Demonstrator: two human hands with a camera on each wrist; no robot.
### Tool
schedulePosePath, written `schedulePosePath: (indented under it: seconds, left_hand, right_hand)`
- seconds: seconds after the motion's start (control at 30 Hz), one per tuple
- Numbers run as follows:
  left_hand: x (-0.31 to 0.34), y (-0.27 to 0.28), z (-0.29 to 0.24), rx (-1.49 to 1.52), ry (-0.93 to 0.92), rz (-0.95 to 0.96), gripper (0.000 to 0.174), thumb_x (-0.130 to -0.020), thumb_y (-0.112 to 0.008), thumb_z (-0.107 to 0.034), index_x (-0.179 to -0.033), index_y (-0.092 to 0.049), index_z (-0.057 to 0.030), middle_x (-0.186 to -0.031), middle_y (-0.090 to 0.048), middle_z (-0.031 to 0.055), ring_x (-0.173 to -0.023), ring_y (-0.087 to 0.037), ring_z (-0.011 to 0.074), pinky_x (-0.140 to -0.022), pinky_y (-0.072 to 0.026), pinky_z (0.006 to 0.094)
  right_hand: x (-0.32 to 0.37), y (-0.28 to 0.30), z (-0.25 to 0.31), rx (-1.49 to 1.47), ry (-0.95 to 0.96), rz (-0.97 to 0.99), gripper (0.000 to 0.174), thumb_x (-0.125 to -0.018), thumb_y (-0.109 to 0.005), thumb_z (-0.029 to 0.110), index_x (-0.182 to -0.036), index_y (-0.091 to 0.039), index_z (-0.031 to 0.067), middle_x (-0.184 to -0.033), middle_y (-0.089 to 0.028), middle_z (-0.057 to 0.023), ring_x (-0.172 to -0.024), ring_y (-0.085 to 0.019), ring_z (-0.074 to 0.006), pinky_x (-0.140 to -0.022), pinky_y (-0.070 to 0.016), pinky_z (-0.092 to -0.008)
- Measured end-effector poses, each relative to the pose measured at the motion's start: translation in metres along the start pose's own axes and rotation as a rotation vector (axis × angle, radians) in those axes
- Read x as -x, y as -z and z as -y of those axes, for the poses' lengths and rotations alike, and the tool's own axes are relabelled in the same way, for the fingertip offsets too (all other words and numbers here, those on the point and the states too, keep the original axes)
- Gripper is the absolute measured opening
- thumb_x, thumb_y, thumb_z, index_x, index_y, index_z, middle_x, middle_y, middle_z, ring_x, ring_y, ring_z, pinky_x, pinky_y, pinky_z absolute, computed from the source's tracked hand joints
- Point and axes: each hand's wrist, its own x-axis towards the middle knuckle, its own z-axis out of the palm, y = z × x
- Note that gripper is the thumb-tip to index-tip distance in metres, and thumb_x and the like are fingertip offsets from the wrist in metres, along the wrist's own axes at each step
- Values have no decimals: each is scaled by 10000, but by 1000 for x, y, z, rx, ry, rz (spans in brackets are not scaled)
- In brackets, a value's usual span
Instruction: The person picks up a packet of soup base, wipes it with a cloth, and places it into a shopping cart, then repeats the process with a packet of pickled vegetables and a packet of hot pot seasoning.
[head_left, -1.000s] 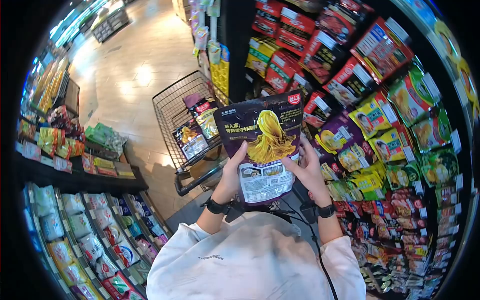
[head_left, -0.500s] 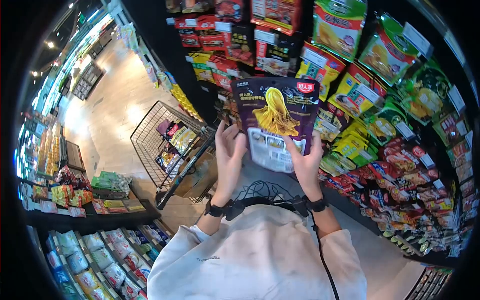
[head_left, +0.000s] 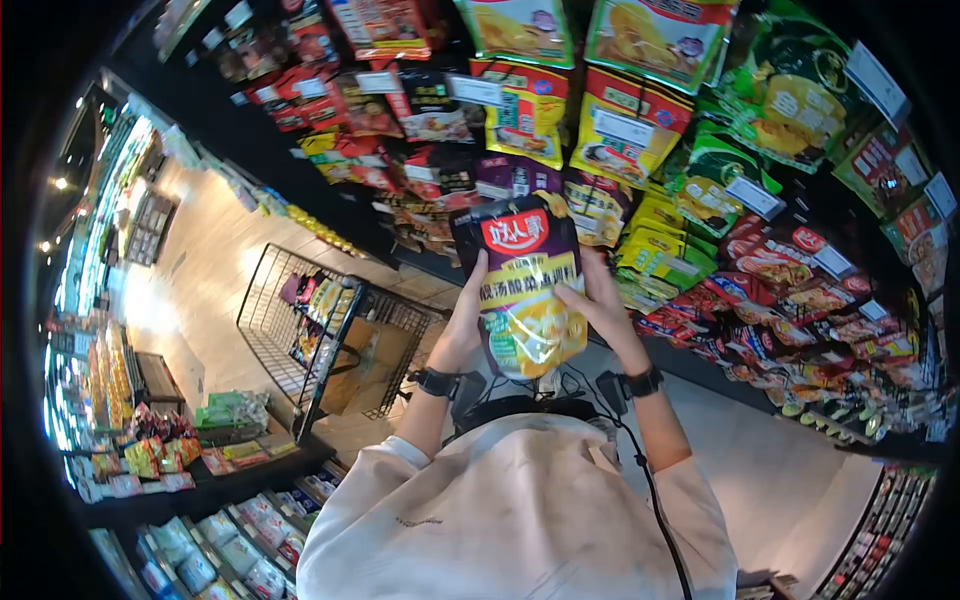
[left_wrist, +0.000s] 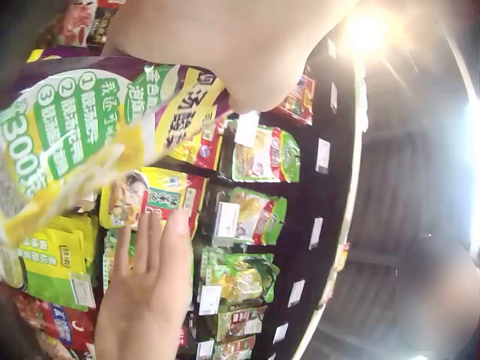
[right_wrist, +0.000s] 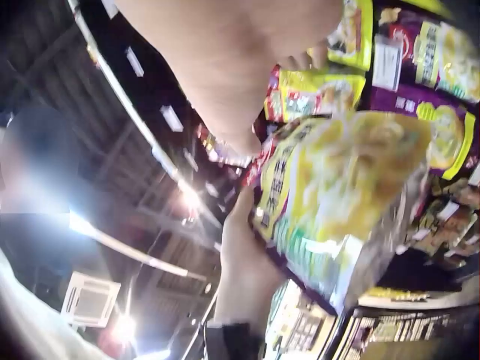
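Observation:
A purple and yellow seasoning pouch is held up in front of the chest, its printed front with a red logo facing the head camera. My left hand grips its left edge, thumb along the front; the right wrist view shows this left hand on the pouch's edge. My right hand is at the pouch's right side, its thumb overlapping the front in the head view. Seen from the left wrist, the right hand has straight, spread fingers beside the pouch.
Hanging racks of packets with price tags fill the front and right. A wire shopping cart holding a few pouches and a cardboard box stands to the left. Shelves of bagged goods line the lower left.
The pouch has been turned from its back to its front. The left hand came off it, then took hold again; the right hand loosened. The head view swung right, toward the racks.

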Motion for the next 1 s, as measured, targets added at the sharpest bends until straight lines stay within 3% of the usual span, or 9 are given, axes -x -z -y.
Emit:
schedulePosePath:
  seconds: [0.03,0.13,0.17,0.23,0.33,0.5,0.6,0.87,1.0]
  left_hand:
    - [-12,1,13,5,44,1,662,-1020,-469,-589,-1355,-571,-27,-1282,-672,133,-1119,-676,206,-971,-528,341]
    - [-23,-14,35,67,124,-22,610,-1024,-501,-552,-1345,-584,-40,-1231,-691,107,-1069,-684,170,-956,-529,334]
    - [-29,-2,45,-142,-4,8,591,-1030,-543,-476,-1406,-520,-21,-1268,-656,113,-1137,-641,180,-1006,-492,332]
    - [-26,7,56,-524,-160,-205,624,-1024,-589,-381,-1486,-407,-2,-1358,-580,141,-1237,-566,204,-1070,-433,332]
    - [-4,10,51,-456,-174,-94,608,-1027,-593,-272,-1506,-361,22,-1441,-517,158,-1312,-500,237,-1085,-431,363]
    - [37,5,26,-617,-230,-169,555,-1030,-556,-266,-1490,-403,3,-1390,-555,160,-1319,-515,245,-1097,-422,361]
    - [55,12,16,-551,-266,-253,565,-1035,-549,-357,-1454,-458,10,-1355,-591,141,-1271,-556,240,-1075,-427,349]
    - [86,27,0,-497,-359,-402,477,-1061,-514,-223,-1461,-431,23,-1359,-586,168,-1244,-582,230,-1034,-478,346]
    - [100,25,-6,-525,-461,-458,478,-1055,-538,-241,-1454,-449,6,-1320,-617,138,-1206,-604,215,-1032,-474,328]
  right_hand:
    - [-1,13,-4,-219,-239,210,579,-926,-749,224,-1388,-497,-17,-1317,-616,-130,-1174,-607,-194,-981,-496,-344]
    - [9,17,-52,-521,-386,126,419,-960,-712,204,-1301,-564,11,-1199,-674,-69,-1049,-648,-128,-888,-531,-300]
    - [10,21,-70,-500,-390,58,405,-963,-708,198,-1295,-570,12,-1195,-676,-68,-1044,-649,-130,-887,-531,-303]
    - [17,33,-97,-457,-408,-75,377,-970,-699,188,-1282,-581,14,-1188,-681,-66,-1035,-650,-133,-883,-530,-308]
    - [16,50,-133,-241,-381,-202,348,-961,-708,188,-1242,-612,6,-1147,-701,-66,-995,-661,-132,-860,-535,-310]
    - [-6,60,-151,-21,-211,-194,344,-943,-727,213,-1188,-632,-9,-1106,-715,-71,-928,-663,-125,-828,-530,-304]
    - [-18,60,-142,-125,-271,-251,375,-952,-717,236,-1219,-613,-6,-1132,-705,-78,-988,-650,-139,-878,-510,-312]
    - [-37,55,-145,-160,-211,-244,366,-969,-709,243,-1227,-609,4,-1150,-690,-63,-1011,-639,-127,-898,-497,-295]
    - [-40,56,-150,-159,-214,-272,355,-975,-701,235,-1225,-609,1,-1155,-686,-64,-1011,-640,-133,-894,-498,-302]
